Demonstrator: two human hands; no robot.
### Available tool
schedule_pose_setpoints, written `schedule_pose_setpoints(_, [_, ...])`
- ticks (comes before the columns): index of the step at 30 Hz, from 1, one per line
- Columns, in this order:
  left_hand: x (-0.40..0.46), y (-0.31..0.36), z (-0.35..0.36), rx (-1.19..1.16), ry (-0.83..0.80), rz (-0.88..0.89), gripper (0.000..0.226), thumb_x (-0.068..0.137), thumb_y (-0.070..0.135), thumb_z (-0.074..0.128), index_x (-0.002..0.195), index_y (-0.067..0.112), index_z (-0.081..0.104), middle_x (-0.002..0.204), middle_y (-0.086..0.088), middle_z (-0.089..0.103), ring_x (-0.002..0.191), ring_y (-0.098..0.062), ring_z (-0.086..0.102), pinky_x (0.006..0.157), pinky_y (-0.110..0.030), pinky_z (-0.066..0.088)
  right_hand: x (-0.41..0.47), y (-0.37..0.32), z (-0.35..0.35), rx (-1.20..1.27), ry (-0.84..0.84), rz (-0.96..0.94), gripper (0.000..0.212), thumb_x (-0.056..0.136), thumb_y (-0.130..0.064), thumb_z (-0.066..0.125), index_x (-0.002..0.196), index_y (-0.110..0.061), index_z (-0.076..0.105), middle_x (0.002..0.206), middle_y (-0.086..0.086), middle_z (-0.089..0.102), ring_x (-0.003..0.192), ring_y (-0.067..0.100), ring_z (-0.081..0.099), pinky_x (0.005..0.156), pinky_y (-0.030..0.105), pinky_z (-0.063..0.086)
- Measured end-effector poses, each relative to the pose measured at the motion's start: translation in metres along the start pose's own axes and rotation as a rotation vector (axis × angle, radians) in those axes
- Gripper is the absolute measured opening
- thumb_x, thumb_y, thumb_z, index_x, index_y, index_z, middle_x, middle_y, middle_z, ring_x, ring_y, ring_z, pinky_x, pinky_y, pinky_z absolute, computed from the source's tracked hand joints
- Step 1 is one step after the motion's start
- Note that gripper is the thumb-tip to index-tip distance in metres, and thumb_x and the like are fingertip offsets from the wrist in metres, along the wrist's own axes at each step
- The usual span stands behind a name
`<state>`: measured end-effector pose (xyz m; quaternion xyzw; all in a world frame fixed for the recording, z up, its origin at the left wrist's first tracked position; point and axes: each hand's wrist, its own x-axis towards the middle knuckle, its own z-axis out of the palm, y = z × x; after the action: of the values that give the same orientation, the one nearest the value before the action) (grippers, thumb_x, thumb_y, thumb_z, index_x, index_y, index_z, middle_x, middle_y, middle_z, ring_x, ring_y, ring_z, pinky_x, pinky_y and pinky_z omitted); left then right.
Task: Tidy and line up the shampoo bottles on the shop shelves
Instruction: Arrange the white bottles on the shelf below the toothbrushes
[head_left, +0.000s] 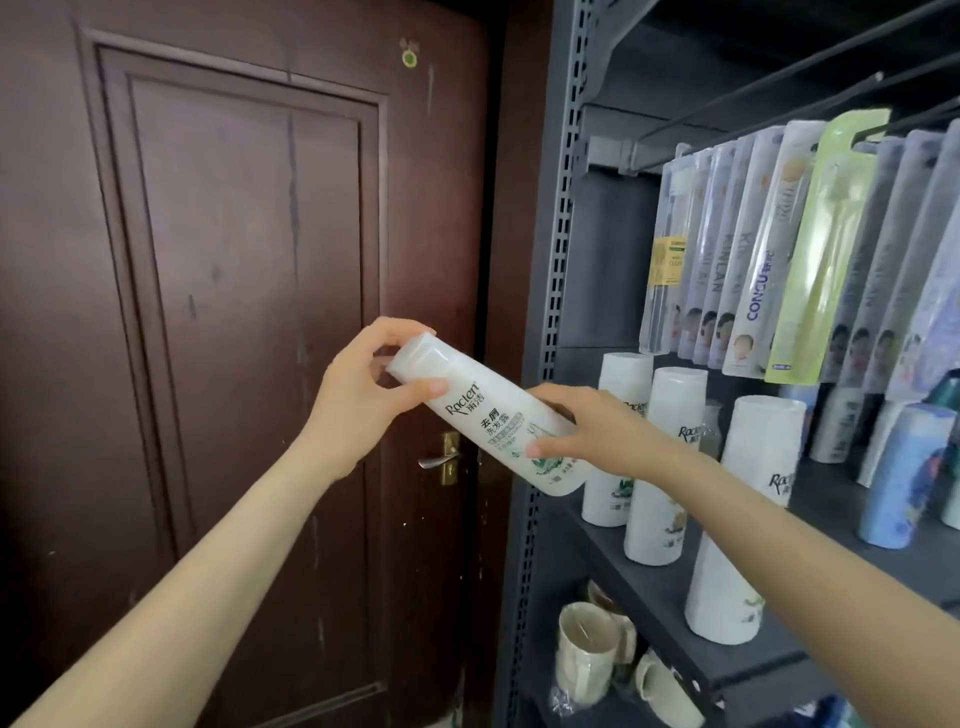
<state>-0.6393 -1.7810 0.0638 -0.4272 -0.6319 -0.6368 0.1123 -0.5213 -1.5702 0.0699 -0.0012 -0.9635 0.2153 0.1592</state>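
**White shampoo bottle held slanted in both hands beside the shelf**

A smooth, rounded white plastic shampoo bottle (488, 415) with a matte cap hangs tilted in the air just left of the dark metal shelf (675, 587), cap end up and to the left. The left hand (363, 389) has its grip curled round the cap, thumb along the near side. The right hand (587, 431) wraps the lower body over the printed label. On the shelf to the right, three matching white bottles (654, 467) stand upright in a row running near to far. Flat glossy toothbrush packs (753, 249) hang above them. Pale glazed mugs (587, 654) sit on the lower shelf. A dark brown panelled wooden door (234, 312) fills the left
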Motion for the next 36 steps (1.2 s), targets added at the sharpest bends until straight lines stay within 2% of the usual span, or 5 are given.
schedule_pose_setpoints(7, [-0.019, -0.001, -0.013, -0.054, 0.047, -0.014, 0.045, 0.073, 0.005, 0.075, 0.110, 0.027, 0.060, 0.104, 0.006, 0.066, 0.092, -0.005, 0.064, 0.077, -0.014, 0.049, -0.011, -0.008, 0.009, -0.048, 0.190, -0.065, 0.043, 0.074, -0.031, 0.075, 0.115, -0.034, 0.061, 0.104, -0.012, 0.064, 0.098, 0.010, 0.059, 0.082, 0.038, 0.051])
schedule_pose_setpoints(13, [-0.027, -0.005, -0.017, 0.141, -0.010, -0.041, 0.044, 0.072, 0.013, 0.078, 0.109, 0.028, 0.058, 0.104, 0.010, 0.066, 0.096, -0.003, 0.063, 0.085, -0.018, 0.051, -0.018, -0.008, 0.012, -0.397, 0.619, -0.175, 0.046, 0.070, -0.026, 0.079, 0.112, -0.030, 0.061, 0.100, -0.015, 0.059, 0.092, 0.010, 0.045, 0.059, 0.012, 0.026])
schedule_pose_setpoints(21, [-0.034, -0.005, -0.015, 0.416, 0.004, 0.142, 0.038, 0.072, 0.017, 0.079, 0.102, 0.022, 0.056, 0.111, 0.014, 0.062, 0.103, 0.002, 0.057, 0.088, -0.008, 0.043, -0.016, 0.004, 0.015, -0.548, 0.880, -0.379, 0.042, 0.067, -0.013, 0.081, 0.104, -0.017, 0.062, 0.108, -0.003, 0.065, 0.099, 0.018, 0.049, 0.081, 0.032, 0.042])
schedule_pose_setpoints(30, [-0.035, 0.002, -0.017, 0.203, -0.027, 0.060, 0.036, 0.073, 0.018, 0.077, 0.103, 0.027, 0.057, 0.112, 0.017, 0.065, 0.109, 0.001, 0.058, 0.096, -0.016, 0.041, -0.021, 0.002, 0.007, -0.306, 0.654, -0.272, 0.045, 0.071, -0.024, 0.080, 0.112, -0.026, 0.062, 0.110, -0.014, 0.062, 0.101, 0.014, 0.051, 0.083, 0.025, 0.032])
schedule_pose_setpoints(36, [-0.031, 0.007, -0.015, -0.032, -0.060, -0.069, 0.027, 0.076, 0.018, 0.072, 0.097, 0.021, 0.056, 0.103, 0.004, 0.071, 0.097, -0.011, 0.067, 0.081, -0.023, 0.052, -0.017, 0.002, 0.001, 0.190, 0.346, -0.137, 0.040, 0.066, -0.015, 0.082, 0.094, -0.034, 0.060, 0.098, -0.023, 0.064, 0.099, 0.005, 0.060, 0.080, 0.025, 0.050])
